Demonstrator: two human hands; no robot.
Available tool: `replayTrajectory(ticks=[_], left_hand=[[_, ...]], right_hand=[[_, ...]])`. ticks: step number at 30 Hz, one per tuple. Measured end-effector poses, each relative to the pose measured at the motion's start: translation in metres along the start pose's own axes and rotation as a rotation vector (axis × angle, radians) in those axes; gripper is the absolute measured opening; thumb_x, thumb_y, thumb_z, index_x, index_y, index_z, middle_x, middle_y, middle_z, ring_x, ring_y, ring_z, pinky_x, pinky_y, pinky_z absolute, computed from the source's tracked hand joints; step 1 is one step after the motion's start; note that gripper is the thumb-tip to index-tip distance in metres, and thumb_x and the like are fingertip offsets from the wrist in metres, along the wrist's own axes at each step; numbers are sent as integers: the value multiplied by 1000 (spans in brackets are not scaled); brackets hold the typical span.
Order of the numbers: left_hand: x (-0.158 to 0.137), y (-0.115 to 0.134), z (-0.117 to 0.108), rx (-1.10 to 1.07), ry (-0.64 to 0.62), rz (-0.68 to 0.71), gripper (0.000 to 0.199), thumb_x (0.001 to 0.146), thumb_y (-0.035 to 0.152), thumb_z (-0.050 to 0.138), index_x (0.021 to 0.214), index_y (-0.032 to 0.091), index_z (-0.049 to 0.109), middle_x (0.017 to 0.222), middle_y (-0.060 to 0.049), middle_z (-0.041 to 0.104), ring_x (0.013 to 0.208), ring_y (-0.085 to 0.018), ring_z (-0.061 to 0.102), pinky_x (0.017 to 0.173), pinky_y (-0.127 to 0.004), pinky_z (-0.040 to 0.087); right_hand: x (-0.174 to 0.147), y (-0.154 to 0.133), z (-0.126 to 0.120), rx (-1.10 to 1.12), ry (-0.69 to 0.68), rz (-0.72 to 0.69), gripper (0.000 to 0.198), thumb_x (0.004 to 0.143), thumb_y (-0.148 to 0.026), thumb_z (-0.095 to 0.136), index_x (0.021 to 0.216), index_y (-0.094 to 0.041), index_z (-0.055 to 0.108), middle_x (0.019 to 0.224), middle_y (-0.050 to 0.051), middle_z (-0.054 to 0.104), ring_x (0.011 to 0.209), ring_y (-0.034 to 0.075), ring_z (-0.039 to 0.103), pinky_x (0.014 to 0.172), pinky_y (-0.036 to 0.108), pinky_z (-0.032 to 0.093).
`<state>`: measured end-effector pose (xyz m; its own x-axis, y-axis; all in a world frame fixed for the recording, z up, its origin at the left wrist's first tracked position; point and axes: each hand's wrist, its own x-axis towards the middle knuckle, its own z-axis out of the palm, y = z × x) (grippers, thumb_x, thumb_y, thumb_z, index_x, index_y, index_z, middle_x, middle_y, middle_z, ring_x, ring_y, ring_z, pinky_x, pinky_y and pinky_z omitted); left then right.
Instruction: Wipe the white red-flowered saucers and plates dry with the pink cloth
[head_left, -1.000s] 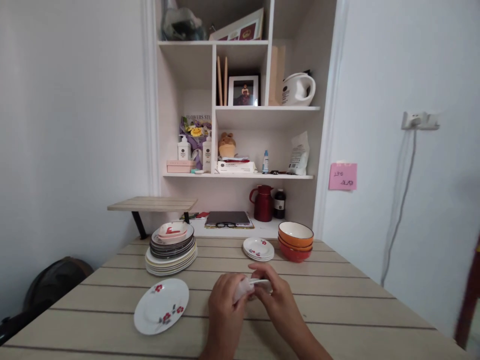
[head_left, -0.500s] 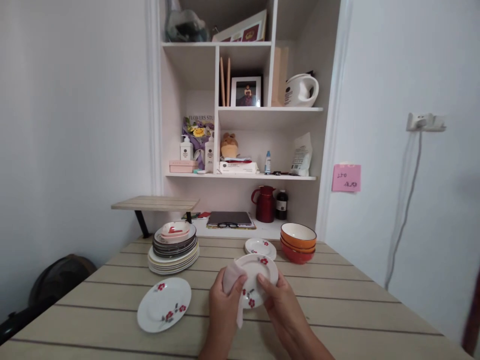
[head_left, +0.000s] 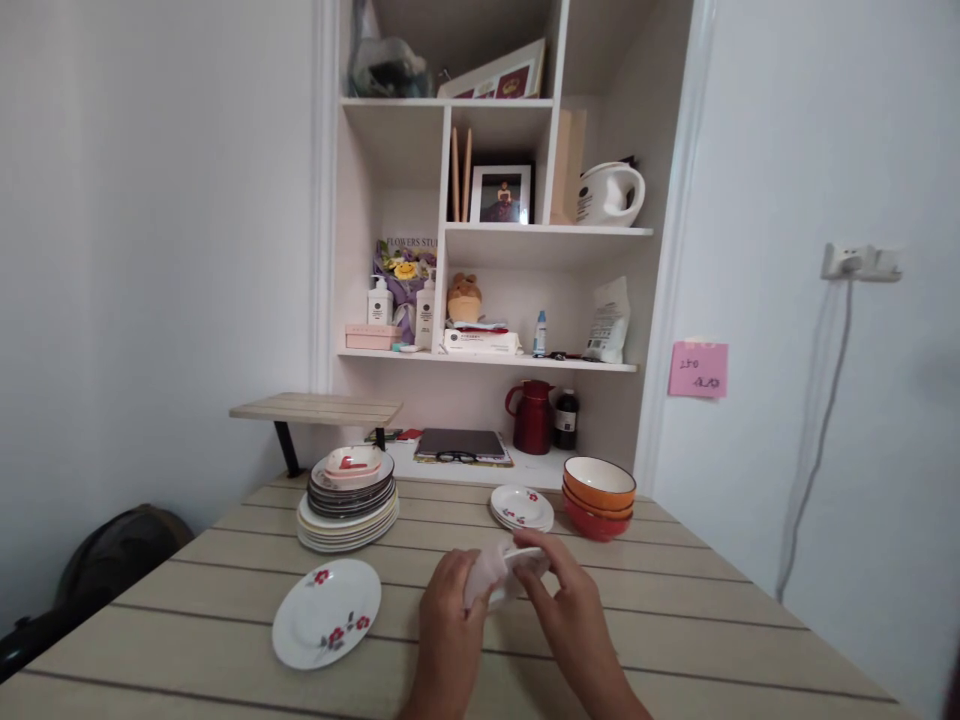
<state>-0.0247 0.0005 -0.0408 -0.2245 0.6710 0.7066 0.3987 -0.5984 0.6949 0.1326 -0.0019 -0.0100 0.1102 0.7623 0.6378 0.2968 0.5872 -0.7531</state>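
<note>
A small white plate (head_left: 534, 553) with floral decoration is tilted nearly edge-on above the table, partly covered by fingers and cloth. My right hand (head_left: 564, 610) grips its right side between thumb and fingers. On the left side, my left hand (head_left: 452, 610) is closed on a pale pink cloth (head_left: 486, 573) pressed round the plate's edge. Beyond the hands lies a short stack of small flowered plates (head_left: 523, 507). To the left, one larger flowered plate (head_left: 327, 613) rests flat on the table.
A tall stack of plates (head_left: 349, 525), topped by small dishes, stands at the back left under a raised wooden shelf (head_left: 316, 408). Nested orange and red bowls (head_left: 598, 497) stand at the back right. Behind are a laptop (head_left: 460, 443) and a red jug (head_left: 533, 417).
The plate in my hands has turned from facing me to nearly edge-on. My right hand's fingers have come up over its upper edge. The camera view has shifted slightly.
</note>
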Motion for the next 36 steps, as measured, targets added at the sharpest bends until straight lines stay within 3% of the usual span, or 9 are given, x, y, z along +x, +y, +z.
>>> replayTrajectory(ticks=[3, 5, 8, 12, 18, 23, 27, 32, 36], left_hand=[[-1, -5, -3, 94, -34, 185, 32, 72, 11, 53, 97, 22, 70, 93, -7, 73, 90, -24, 67, 83, -40, 54], [0, -4, -4, 96, -49, 191, 28, 73, 12, 54, 94, 22, 69, 90, -7, 72, 87, -23, 67, 80, -38, 55], [2, 2, -4, -4, -53, 21, 13, 77, 26, 62, 87, 20, 67, 83, -5, 71, 76, -21, 66, 69, -32, 55], [7, 11, -3, -282, -77, -371, 36, 78, 53, 63, 90, 19, 63, 63, 2, 63, 49, -14, 56, 45, -24, 46], [7, 16, 5, -531, -57, -558, 60, 67, 63, 70, 101, 14, 67, 93, -11, 74, 88, -25, 69, 77, -30, 53], [2, 17, 10, -591, -98, -621, 61, 67, 59, 72, 105, 13, 67, 100, -13, 74, 94, -26, 69, 83, -32, 52], [6, 12, 2, -383, -33, -460, 47, 75, 55, 66, 97, 14, 68, 90, -10, 74, 84, -24, 69, 77, -31, 52], [5, -6, -5, 18, -17, 12, 20, 81, 31, 57, 92, 19, 67, 87, -8, 73, 80, -23, 67, 74, -33, 54], [3, -13, -8, 246, -29, 378, 33, 73, 10, 48, 98, 20, 68, 91, -8, 73, 85, -24, 67, 76, -38, 55]], right_hand=[[2, 2, -3, -81, -52, -58, 15, 77, -31, 66, 90, -23, 71, 91, 7, 74, 83, 25, 66, 76, 34, 50], [2, 2, -4, -71, -77, -42, 12, 77, -31, 66, 86, -23, 70, 84, 6, 73, 76, 24, 65, 70, 31, 49], [0, -2, -2, 51, -126, 34, 15, 79, -35, 65, 85, -22, 70, 77, 4, 70, 71, 22, 61, 64, 29, 46], [-5, -11, 6, 361, -148, 190, 27, 77, -41, 68, 96, -21, 71, 85, 5, 73, 75, 23, 62, 70, 31, 48], [-7, -10, 16, 761, 29, 444, 51, 71, -40, 74, 119, -24, 64, 95, 4, 75, 79, 23, 67, 73, 35, 51], [-3, -3, 14, 857, 28, 500, 56, 68, -41, 76, 117, -20, 63, 96, 8, 75, 77, 25, 68, 70, 37, 52], [-1, -2, 12, 534, 13, 355, 42, 73, -35, 70, 111, -19, 64, 99, 8, 73, 86, 26, 66, 77, 38, 52], [-1, 0, 4, -25, 100, -88, 36, 77, -21, 61, 112, -23, 64, 119, 9, 66, 113, 28, 58, 97, 42, 45], [2, 4, -5, -127, -8, -142, 24, 78, -19, 59, 100, -24, 68, 101, 8, 72, 96, 26, 65, 86, 39, 49]])
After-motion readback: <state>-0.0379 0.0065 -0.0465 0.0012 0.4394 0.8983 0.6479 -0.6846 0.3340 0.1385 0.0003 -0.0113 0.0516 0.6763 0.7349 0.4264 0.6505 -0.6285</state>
